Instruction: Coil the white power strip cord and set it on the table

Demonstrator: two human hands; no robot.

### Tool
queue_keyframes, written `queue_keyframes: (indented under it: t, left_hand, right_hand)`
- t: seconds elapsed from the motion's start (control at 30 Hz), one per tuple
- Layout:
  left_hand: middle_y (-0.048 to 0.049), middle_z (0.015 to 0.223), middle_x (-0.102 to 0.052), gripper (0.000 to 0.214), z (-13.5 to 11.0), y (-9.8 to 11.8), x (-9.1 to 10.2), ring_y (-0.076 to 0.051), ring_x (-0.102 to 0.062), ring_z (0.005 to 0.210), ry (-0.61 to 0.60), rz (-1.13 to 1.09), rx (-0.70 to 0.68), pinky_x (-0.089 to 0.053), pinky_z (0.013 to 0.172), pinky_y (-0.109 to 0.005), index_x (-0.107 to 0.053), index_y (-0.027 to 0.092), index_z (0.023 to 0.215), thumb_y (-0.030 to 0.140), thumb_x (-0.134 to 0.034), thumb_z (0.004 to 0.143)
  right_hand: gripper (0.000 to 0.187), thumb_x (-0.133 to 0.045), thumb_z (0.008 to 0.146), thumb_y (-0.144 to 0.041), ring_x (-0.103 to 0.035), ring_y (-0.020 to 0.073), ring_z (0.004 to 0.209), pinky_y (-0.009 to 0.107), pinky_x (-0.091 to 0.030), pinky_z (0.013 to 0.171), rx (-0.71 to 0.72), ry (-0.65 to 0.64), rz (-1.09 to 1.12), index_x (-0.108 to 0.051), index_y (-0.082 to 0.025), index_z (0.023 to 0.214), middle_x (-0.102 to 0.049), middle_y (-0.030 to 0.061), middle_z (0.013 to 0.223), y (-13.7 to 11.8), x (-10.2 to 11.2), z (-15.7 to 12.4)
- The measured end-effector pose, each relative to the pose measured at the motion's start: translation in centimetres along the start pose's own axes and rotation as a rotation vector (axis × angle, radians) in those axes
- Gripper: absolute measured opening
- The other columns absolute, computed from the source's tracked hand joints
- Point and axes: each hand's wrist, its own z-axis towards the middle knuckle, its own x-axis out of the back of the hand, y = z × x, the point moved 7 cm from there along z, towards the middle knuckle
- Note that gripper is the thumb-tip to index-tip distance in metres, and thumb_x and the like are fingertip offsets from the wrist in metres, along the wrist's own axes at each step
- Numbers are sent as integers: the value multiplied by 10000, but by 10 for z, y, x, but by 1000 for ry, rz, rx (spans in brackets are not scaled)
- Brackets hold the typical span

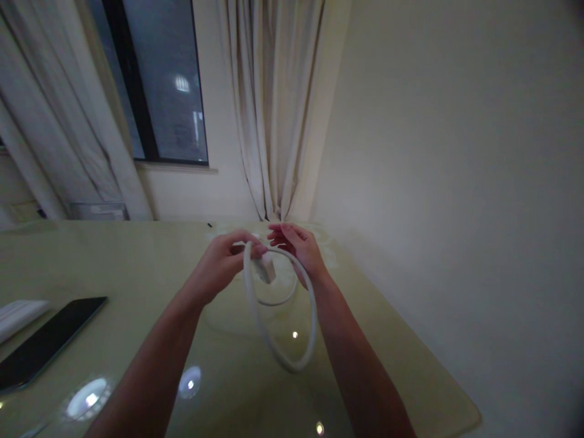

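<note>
A white cable hangs in loops above the glossy yellow-green table, with a small white plug end near the top. My left hand is closed on the cable at the top of the loops, next to the plug. My right hand is just to the right, fingers curled over the cable where the loop passes under the palm. Both hands are held a little above the table near its far edge.
A dark tablet or phone lies at the left of the table, and a white flat object sits beside it. Behind the table are a dark window, pale curtains and a bare wall on the right.
</note>
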Motion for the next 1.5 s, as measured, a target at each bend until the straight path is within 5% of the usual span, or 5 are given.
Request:
queue_keyframes:
  t: [0.43, 0.67, 1.0, 1.23, 1.5]
  left_hand:
    - [24, 621, -568, 354, 3, -10, 46, -96, -477, 566, 475, -290, -126, -345, 513, -223, -653, 193, 769, 476, -864, 792]
    - [13, 756, -663, 337, -7, -11, 59, -93, -561, 643, 674, -326, -122, -425, 574, -204, -638, 196, 830, 423, -879, 765]
    - [-40, 913, -725, 478, 2, -12, 58, -146, -666, 835, 464, -374, 54, -511, 744, -228, -759, 146, 1027, 223, -826, 560]
    - [16, 696, -586, 427, -4, -25, 76, -108, -476, 596, 474, -166, 179, -357, 509, -213, -762, 149, 948, 475, -825, 679]
    - [20, 821, -552, 210, -4, -20, 98, -81, -438, 648, 549, -227, 21, -368, 571, -187, -716, 154, 983, 293, -756, 830]
  right_hand:
    - [739, -408, 989, -794, -755, 258, 1005, 384, -579, 867, -358, 204, 130, -725, -165, 1213, -784, 157, 1101, 122, -74, -23]
    - [470, -623, 975, -620, -665, 167, 750, 277, -520, 742, -111, -354, -84, -713, -189, 810, -709, 21, 777, 92, -122, -48]
    - [259, -538, 1067, -286, -527, 100, 621, 232, -380, 636, -68, -340, -411, -750, -189, 953, -560, -54, 651, 73, -107, -42]
    - [235, -636, 1028, -330, -525, 111, 669, 244, -365, 663, -38, -318, -618, -693, -192, 847, -568, -48, 671, 66, -102, -45]
    - [212, -780, 912, -384, -559, 95, 599, 217, -402, 582, -144, -481, -444, -738, -176, 915, -635, -38, 675, 56, -74, -31]
